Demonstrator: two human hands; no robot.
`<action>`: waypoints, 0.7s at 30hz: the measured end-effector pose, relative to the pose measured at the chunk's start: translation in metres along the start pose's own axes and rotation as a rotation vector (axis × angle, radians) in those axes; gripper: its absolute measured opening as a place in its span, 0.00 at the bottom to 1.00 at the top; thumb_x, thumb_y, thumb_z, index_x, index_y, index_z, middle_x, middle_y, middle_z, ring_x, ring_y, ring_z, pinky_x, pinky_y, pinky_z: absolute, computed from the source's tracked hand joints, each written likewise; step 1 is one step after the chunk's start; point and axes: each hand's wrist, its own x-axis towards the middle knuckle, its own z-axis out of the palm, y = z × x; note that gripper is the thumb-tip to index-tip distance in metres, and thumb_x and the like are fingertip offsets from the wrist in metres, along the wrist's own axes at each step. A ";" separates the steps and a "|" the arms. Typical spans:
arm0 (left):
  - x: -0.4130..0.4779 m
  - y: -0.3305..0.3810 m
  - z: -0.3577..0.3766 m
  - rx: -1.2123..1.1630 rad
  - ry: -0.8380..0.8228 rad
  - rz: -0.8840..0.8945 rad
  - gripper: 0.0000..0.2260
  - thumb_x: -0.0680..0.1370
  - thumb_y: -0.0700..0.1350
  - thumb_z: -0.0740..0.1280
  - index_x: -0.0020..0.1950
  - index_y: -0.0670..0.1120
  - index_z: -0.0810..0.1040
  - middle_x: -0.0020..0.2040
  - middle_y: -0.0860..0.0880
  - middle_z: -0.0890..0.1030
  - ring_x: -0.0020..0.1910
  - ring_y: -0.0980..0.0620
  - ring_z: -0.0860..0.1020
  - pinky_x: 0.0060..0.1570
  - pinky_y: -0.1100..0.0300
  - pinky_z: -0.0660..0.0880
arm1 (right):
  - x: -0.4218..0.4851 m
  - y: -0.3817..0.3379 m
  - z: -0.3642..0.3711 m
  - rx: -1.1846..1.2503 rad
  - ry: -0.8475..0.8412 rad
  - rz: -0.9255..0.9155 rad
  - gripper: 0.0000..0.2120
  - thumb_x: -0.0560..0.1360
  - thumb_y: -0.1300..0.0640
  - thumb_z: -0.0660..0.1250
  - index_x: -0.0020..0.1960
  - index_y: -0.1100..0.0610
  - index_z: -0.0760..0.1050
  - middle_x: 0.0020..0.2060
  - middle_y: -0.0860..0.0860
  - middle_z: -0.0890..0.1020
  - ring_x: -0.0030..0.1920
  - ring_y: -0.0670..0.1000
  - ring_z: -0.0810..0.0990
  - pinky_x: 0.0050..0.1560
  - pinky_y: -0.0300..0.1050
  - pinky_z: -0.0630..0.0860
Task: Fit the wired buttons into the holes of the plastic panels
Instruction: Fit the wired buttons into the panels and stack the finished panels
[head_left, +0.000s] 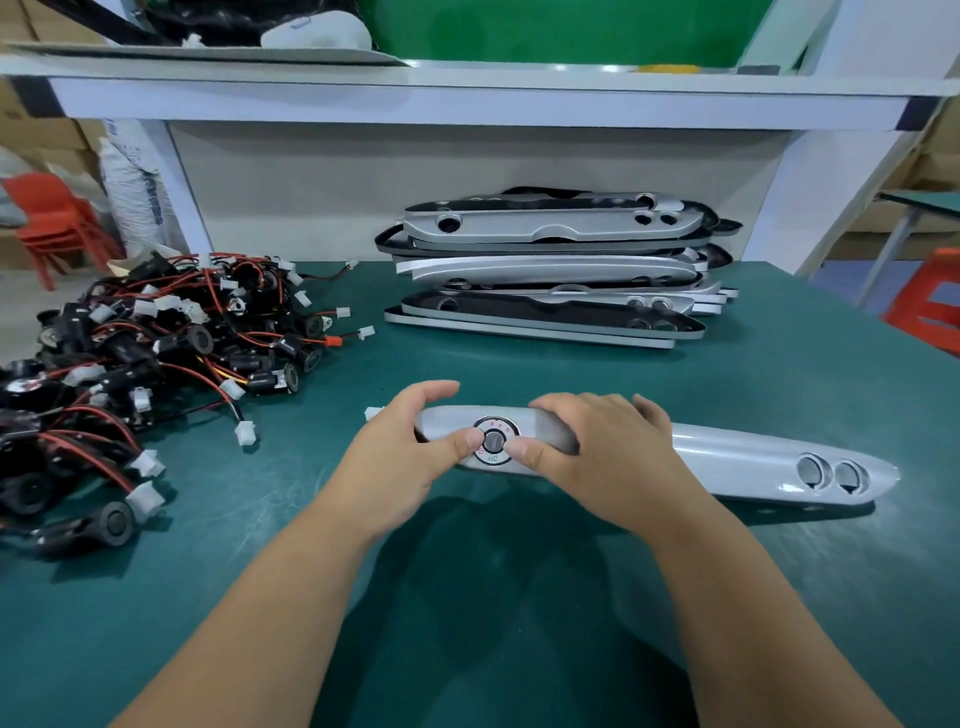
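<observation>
The silver panel (737, 457) lies lengthwise on the green tabletop (519, 597), and both hands grip its left end. The left hand (400, 457) curls its fingers (436, 391) over the panel's far edge, with the thumb pressed against the left rim of the round button (494, 442) seated in the panel's hole. The right hand (608, 457) wraps over the panel just right of the button, thumb pressed to the button's right rim. Two empty holes (831, 472) sit side by side at the panel's right end. A white connector (373, 413) shows at the panel's left tip (its wire is hidden). The pile of wired buttons (156, 353) lies left of the panel, and the stack of panels (550, 265) lies behind it.
</observation>
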 end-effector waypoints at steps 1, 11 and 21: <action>0.000 0.000 0.001 -0.003 -0.008 -0.019 0.19 0.74 0.51 0.71 0.64 0.58 0.72 0.36 0.54 0.73 0.38 0.57 0.76 0.40 0.71 0.70 | 0.001 0.000 0.002 -0.025 -0.018 0.022 0.28 0.69 0.27 0.52 0.63 0.40 0.68 0.52 0.40 0.74 0.62 0.47 0.68 0.71 0.53 0.49; -0.001 0.003 0.003 -0.011 -0.030 -0.106 0.10 0.74 0.50 0.71 0.52 0.55 0.74 0.44 0.48 0.82 0.47 0.45 0.81 0.54 0.49 0.77 | 0.001 -0.005 0.015 -0.061 0.101 0.051 0.26 0.70 0.29 0.54 0.58 0.43 0.71 0.51 0.42 0.76 0.58 0.49 0.69 0.69 0.53 0.50; -0.002 0.000 0.006 -0.060 0.000 -0.119 0.07 0.73 0.49 0.72 0.48 0.53 0.76 0.36 0.55 0.83 0.39 0.50 0.80 0.50 0.51 0.77 | -0.001 -0.007 0.020 -0.102 0.147 0.012 0.27 0.71 0.29 0.52 0.59 0.45 0.71 0.52 0.43 0.76 0.56 0.49 0.69 0.65 0.50 0.52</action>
